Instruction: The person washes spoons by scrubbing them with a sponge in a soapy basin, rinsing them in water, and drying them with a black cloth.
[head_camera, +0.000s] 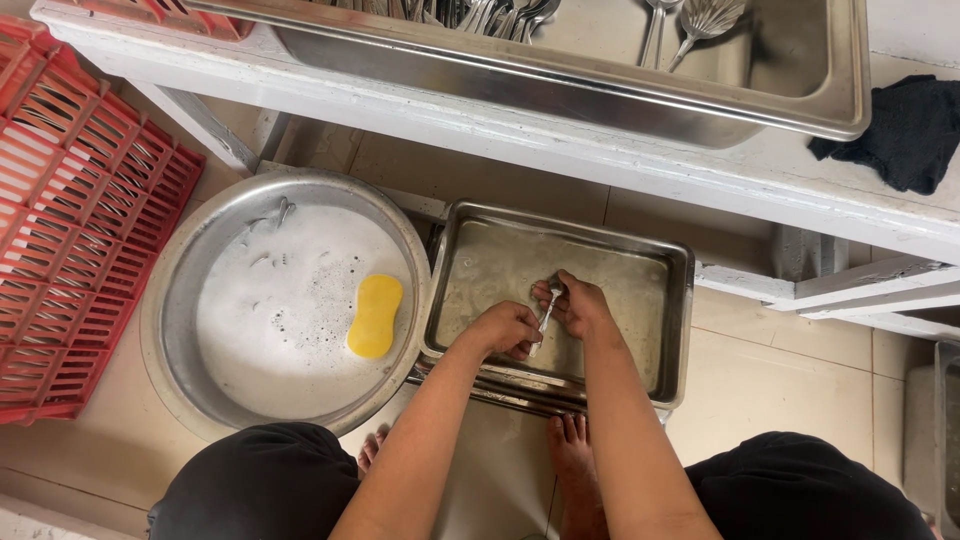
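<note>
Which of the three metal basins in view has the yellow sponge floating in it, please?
The round basin on the floor, left of both hands: it holds foamy water and the yellow sponge. The two rectangular pans have none.

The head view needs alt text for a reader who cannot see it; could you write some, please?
Both hands, left hand and right hand, hold a spoon over a rectangular steel tray of cloudy water. Beside it, a yellow sponge floats in a round basin of suds.

Pale beige tiles are covering the floor (790, 375), lying evenly lit in soft light. A white-painted surface (640, 160) on a slanted white frame is running across the top, carrying a steel sink (800, 110), and a dark cloth (905, 130) is resting at its right end. A red plastic crate (70, 220) is sitting at the left.
</note>
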